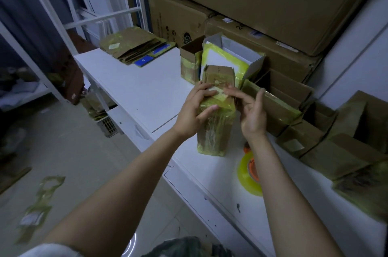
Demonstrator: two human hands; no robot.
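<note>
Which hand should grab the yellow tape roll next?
Probably the right hand: its fingers are loose beside the taped cardboard box, and the tape roll lies on the table just under that forearm. The left hand grips the box, keeping it upright.

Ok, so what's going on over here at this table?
A person is working on a small taped cardboard box standing upright on the white table. Their left hand grips its left side, while the right hand touches its upper part with its fingers. A roll of yellow tape lies beside the right forearm, and more taped boxes sit to the right.
</note>
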